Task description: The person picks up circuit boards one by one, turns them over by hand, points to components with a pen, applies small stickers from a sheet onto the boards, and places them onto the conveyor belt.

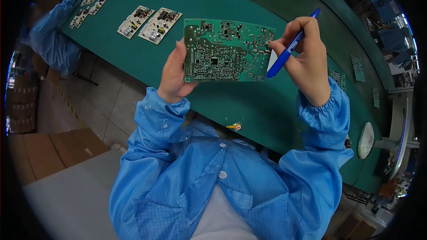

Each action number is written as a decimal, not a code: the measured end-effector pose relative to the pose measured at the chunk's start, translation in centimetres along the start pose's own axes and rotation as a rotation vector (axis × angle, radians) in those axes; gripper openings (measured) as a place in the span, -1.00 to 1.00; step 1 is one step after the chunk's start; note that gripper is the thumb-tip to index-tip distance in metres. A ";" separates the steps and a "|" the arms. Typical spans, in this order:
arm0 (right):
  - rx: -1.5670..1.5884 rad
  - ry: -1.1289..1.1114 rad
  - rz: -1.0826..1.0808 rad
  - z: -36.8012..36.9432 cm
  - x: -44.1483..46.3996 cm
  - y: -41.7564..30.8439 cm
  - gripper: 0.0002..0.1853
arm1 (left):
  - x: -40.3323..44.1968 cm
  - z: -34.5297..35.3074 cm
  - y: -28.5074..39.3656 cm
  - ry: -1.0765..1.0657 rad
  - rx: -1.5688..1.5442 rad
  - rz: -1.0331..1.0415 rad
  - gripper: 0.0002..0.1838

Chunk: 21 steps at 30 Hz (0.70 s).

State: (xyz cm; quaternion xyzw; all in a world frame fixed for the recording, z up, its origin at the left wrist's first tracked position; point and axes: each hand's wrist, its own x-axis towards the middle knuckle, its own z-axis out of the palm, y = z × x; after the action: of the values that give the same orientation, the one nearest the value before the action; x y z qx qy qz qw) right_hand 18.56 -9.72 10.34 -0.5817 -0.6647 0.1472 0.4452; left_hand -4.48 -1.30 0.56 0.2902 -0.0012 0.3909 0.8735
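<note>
You're at a green table (262, 111), grey floor (104, 98) off at 9 o'clock and cartons (62, 151) between 8 and 9. The board (218, 53) is up at 12, held above the table: your left hand (174, 73) grips its left edge, your right hand (309, 55), at 2, pinches a pen (291, 46) by the right edge. Pale boards (160, 26) lie at 11, a co-worker's sleeve (55, 22) at 10. Some yellow bit (233, 126) lies below your board, at its 6. Pen's got pale lettering, too small to read.
</note>
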 end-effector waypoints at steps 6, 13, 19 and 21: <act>-0.289 0.127 -0.038 2.1 0.1 0.5 -0.62 | 0.0 -0.4 -0.4 0.000 0.162 0.083 -0.38; -0.383 0.163 0.038 3.2 0.5 0.9 -0.62 | -0.5 -0.4 -0.3 -0.055 0.465 0.143 -0.28; -0.321 0.109 0.230 1.8 0.7 1.4 -0.62 | -0.4 -0.8 -0.1 -0.093 0.429 0.153 -0.29; -0.309 0.068 0.316 0.9 0.7 2.3 -0.62 | -0.2 -0.9 -0.3 -0.098 0.324 0.136 -0.32</act>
State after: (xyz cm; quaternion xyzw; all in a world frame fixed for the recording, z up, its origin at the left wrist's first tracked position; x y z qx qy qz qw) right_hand 19.39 -8.16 8.46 -0.7446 -0.5644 0.0918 0.3445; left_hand -4.61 -1.14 -0.39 0.4450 -0.0005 0.4297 0.7857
